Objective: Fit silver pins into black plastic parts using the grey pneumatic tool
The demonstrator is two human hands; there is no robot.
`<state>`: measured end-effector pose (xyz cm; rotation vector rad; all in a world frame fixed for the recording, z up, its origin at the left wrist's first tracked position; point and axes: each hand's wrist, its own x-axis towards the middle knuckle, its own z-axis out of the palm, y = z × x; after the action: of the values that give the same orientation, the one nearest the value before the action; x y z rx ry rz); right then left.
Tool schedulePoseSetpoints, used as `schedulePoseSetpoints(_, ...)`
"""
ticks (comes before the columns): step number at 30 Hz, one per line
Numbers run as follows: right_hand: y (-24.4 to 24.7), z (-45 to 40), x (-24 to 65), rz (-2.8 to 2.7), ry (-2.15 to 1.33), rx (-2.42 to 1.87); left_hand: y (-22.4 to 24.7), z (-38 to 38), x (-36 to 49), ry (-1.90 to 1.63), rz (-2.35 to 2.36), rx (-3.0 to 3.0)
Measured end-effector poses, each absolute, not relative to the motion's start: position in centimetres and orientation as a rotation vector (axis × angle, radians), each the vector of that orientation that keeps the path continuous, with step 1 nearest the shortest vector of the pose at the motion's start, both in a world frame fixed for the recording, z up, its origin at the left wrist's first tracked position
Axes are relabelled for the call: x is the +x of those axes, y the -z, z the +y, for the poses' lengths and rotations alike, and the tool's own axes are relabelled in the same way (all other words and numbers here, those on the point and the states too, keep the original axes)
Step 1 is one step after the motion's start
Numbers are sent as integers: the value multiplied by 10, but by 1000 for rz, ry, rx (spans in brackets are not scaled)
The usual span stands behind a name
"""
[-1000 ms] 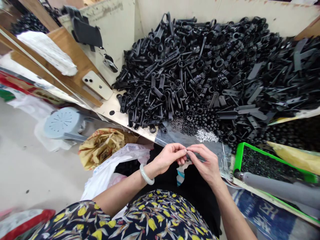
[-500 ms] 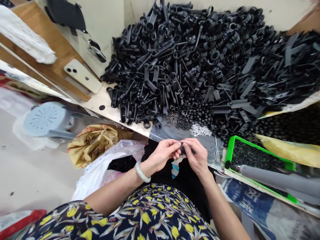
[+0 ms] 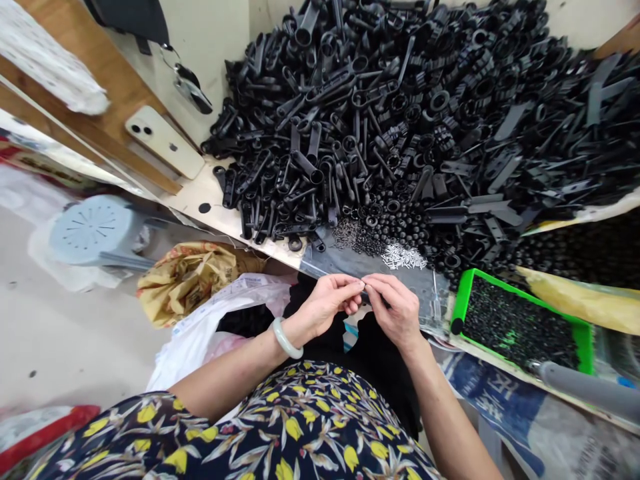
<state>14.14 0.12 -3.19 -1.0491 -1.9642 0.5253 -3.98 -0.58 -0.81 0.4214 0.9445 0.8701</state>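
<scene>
My left hand [image 3: 333,303], with a pale bangle [image 3: 287,339] at its wrist, is closed in a pinch at the front edge of the worktop. My right hand [image 3: 393,307] pinches from the other side, and the fingertips of both meet. Between them is a tiny dark piece, too small to make out. Just beyond the hands lie small silver pins [image 3: 403,256], small black round parts [image 3: 400,223] and tiny brownish pieces [image 3: 345,233]. Behind these rises a large heap of black plastic parts [image 3: 350,100].
On the right stand a green-rimmed tray [image 3: 463,300] of small black bits and a grey rod-like tool [image 3: 590,390]. A yellow bag [image 3: 585,300] lies behind. A phone [image 3: 164,141] leans at the left, above a brown sack [image 3: 193,280] and a blue stool [image 3: 93,230].
The grey tool has shifted right and down, uncovering more of the green tray. My hands keep their pinch, with fingertips together. The view has moved slightly.
</scene>
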Motion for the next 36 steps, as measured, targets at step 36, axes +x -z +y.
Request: schedulePoseSetpoints(36, 16, -1, 140, -2048, -377, -1108, 12, -8, -29, -948, 894, 259)
